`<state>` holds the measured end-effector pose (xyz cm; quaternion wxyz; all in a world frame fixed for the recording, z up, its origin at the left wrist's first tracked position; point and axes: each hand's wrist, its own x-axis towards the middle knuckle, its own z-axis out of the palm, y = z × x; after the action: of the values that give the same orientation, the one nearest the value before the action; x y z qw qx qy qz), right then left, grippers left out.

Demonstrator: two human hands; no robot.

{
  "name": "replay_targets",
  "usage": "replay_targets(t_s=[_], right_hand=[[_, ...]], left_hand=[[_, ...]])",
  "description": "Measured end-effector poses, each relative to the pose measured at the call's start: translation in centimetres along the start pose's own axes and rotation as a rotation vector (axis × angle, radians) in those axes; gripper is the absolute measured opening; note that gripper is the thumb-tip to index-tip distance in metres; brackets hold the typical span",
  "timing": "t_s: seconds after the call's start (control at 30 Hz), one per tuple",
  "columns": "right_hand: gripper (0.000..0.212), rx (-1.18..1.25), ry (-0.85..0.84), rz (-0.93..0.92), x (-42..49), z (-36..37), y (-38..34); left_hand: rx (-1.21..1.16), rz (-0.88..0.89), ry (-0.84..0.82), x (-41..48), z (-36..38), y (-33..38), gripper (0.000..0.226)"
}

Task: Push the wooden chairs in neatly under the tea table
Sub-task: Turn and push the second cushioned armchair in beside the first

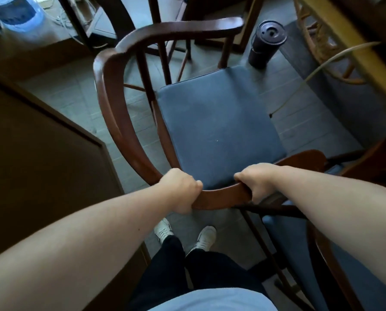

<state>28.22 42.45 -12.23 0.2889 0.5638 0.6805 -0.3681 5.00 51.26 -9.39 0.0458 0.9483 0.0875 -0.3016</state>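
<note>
A dark wooden armchair [120, 122] with a curved back rail and a blue seat cushion [216, 126] stands in front of me on the tiled floor. My left hand [181, 187] grips the near part of the curved rail. My right hand [258, 180] grips the same rail a little to the right. The chair's open front faces away from me toward dark table legs [158, 23] at the top. A yellow wooden table edge [367, 61] runs along the upper right.
A second wooden chair [322, 250] with a blue seat stands close at lower right, touching or overlapping the held chair. A black lidded cylinder [266, 43] sits on the floor ahead right. A brown cabinet [41, 164] fills the left. A cable [311, 77] hangs at right.
</note>
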Motion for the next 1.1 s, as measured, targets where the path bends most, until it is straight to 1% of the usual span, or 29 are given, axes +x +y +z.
replay_targets(t_s=[0.1,0.2,0.3,0.37,0.43,0.5,0.6,0.67,0.8,0.9,1.0,1.1], right_hand=[[0.046,-0.033,-0.004,0.028,-1.7,2.2,3.0],[0.043,-0.081,-0.019,0.053,-2.9,3.2,5.2],[0.051,-0.093,-0.047,0.065,-3.6,3.3,5.8],[0.058,-0.068,-0.035,0.075,-4.2,3.0,5.2],[0.067,0.037,0.008,0.075,-4.9,2.2,3.7],[0.076,0.208,0.087,0.048,-5.5,1.2,1.4],[0.072,0.562,0.263,-0.029,-6.5,0.3,-3.0],[0.07,0.7,0.345,-0.066,-6.6,-0.1,-6.1],[0.072,0.742,0.436,-0.037,-5.0,-1.2,-10.1],[0.072,0.769,0.488,0.03,-3.5,-2.3,-12.0],[0.077,0.767,0.524,0.121,-1.9,-2.9,-13.8],[0.078,0.764,0.459,0.213,-0.3,-3.1,-15.0]], left_hand=[[-0.032,0.041,-0.007,2.3,-0.7,3.3,0.038],[-0.072,0.042,-0.008,4.0,-1.6,5.6,0.038],[-0.051,0.075,-0.001,4.2,-2.8,6.5,0.042],[-0.016,0.12,0.05,3.6,-3.9,5.9,0.049],[0.03,0.152,0.135,2.4,-5.4,4.4,0.053],[0.06,0.188,0.223,0.9,-6.9,2.3,0.051],[0.086,0.269,0.286,-1.8,-8.6,-1.3,0.047],[0.141,0.311,0.31,-3.7,-9.3,-4.3,0.048],[0.229,0.396,0.323,-6.4,-9.8,-10.5,0.062],[0.335,0.525,0.259,-6.9,-9.3,-14.2,0.073],[0.403,0.564,0.201,-6.5,-8.1,-16.5,0.071],[0.376,0.488,0.158,-5.4,-7.4,-17.9,0.062]])
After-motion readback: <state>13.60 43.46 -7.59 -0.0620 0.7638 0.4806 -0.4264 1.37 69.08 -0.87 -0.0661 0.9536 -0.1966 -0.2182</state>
